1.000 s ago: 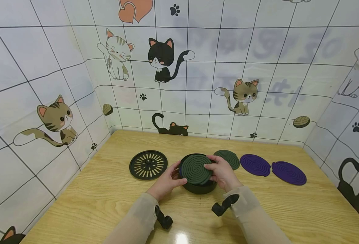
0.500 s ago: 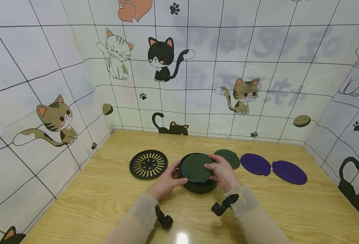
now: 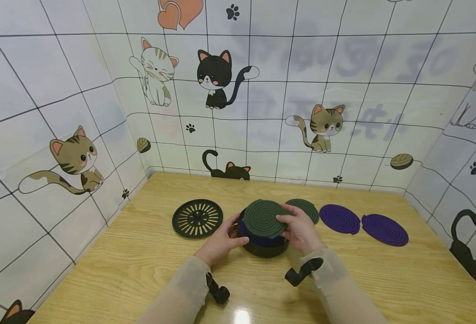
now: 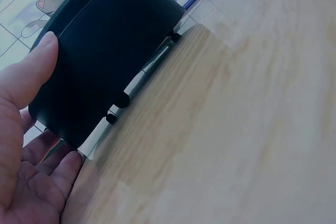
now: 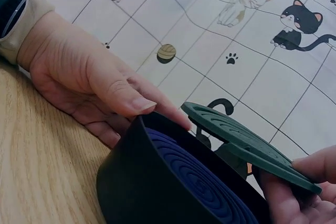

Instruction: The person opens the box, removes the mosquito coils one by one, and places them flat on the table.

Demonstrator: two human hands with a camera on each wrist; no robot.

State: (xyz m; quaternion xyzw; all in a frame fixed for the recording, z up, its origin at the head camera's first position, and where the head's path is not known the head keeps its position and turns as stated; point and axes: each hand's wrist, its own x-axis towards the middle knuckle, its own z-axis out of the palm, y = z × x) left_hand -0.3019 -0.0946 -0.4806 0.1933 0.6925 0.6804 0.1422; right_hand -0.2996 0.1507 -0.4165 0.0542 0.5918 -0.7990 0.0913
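My left hand (image 3: 222,240) grips the near-left side of a round black mosquito coil holder (image 3: 265,251). In the left wrist view its thumb lies on the holder's wall (image 4: 105,61) with fingers low by the base. My right hand (image 3: 303,229) pinches the edge of a green mosquito coil (image 3: 264,218). The right wrist view has this green coil (image 5: 236,140) tilted above the holder's opening, one side raised. Inside the holder lies a purple coil (image 5: 197,179), partly covered by the green one in the head view.
A black slotted lid (image 3: 197,218) lies left of the holder on the wooden table (image 3: 141,270). To the right, another green coil (image 3: 304,209) and two more purple coils, one nearer (image 3: 340,218) and one farther right (image 3: 385,229), lie flat. A cat-patterned cloth wall rises behind.
The green coil has risen slightly out of the holder and shifted right with my right hand, uncovering more of the purple coil beneath. My left hand has stayed on the holder.
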